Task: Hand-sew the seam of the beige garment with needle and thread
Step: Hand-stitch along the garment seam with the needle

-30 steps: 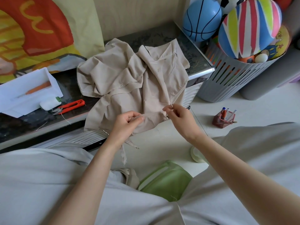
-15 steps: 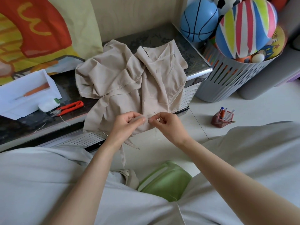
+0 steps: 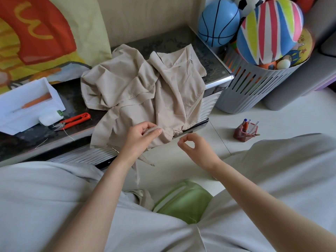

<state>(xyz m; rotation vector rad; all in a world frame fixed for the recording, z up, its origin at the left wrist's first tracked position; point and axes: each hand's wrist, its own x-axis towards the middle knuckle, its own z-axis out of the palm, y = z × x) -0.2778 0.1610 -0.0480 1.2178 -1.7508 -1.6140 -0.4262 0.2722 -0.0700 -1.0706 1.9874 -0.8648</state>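
Print (image 3: 36, 39): red, yellow and orange fabric standing at the far left behind the worktop.
Box (image 3: 11, 106): white and open-topped, at the left end of the worktop, with an orange-handled tool (image 3: 37, 101) lying in it.
Spool (image 3: 50, 118): white with a green end, touching the box's right corner.
Snips (image 3: 77, 120): red, flat on the worktop just right of the spool, blades pointing left.
Worktop (image 3: 72, 99): dark and speckled with a pale front edge.
Garment (image 3: 145, 88): beige, crumpled in the middle of the worktop; its lower edge hangs over the front edge towards the person.
Left hand (image 3: 141, 136): grasping a fold of the garment's hanging edge, thumb on top and fingers curled beneath.
Thread (image 3: 175, 138): a fine pale strand running from the garment's frayed edge towards the right hand.
Right hand (image 3: 195, 146): just right of the garment and clear of it, thumb and forefinger tips pinched in a ring on the thread; the needle cannot be made out.
Tub (image 3: 183, 200): green, on the floor between the person's knees.
Pen holder (image 3: 245, 131): reddish mesh, on the floor right of the worktop.
Basket (image 3: 245, 91): grey and slotted, beside the worktop's right end, piled with balls (image 3: 269, 31).
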